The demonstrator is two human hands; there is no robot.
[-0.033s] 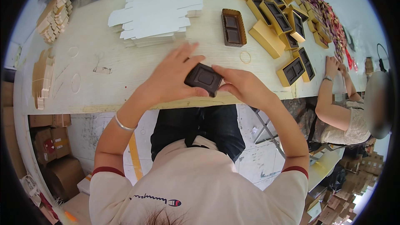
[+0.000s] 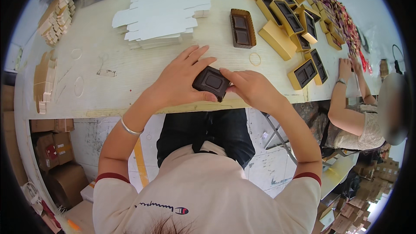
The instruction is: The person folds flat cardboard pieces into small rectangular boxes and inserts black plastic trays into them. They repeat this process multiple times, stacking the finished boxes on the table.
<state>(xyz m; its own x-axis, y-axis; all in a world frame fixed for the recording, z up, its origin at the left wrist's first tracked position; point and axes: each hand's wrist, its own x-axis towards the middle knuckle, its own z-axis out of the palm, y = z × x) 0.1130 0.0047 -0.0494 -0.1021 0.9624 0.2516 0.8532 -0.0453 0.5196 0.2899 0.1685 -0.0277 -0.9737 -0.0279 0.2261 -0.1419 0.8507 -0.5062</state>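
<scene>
Near the front edge of the table, both hands hold a dark brown plastic tray insert (image 2: 211,83) with a raised square outline on its face. It sits tilted between them. My left hand (image 2: 180,78) grips its left side, thumb along the near edge and index finger by the far corner; the other fingers spread out past it. My right hand (image 2: 253,87) pinches the right side between thumb and fingers. Whether it is one insert or a nested stack, I cannot tell. Beyond my right hand stands a brown-and-gold tray (image 2: 242,29) with two square compartments.
Flat white carton blanks (image 2: 162,13) are piled at the far middle. Gold boxes with dark inserts (image 2: 287,16) heap at the right, beside a rubber band (image 2: 255,59). Folded card pieces (image 2: 44,82) stand at the left. A co-worker's arm (image 2: 346,108) rests at the right.
The fingers of my left hand, blurred before, are now sharp and slightly farther right. The insert has turned very slightly between my hands.
</scene>
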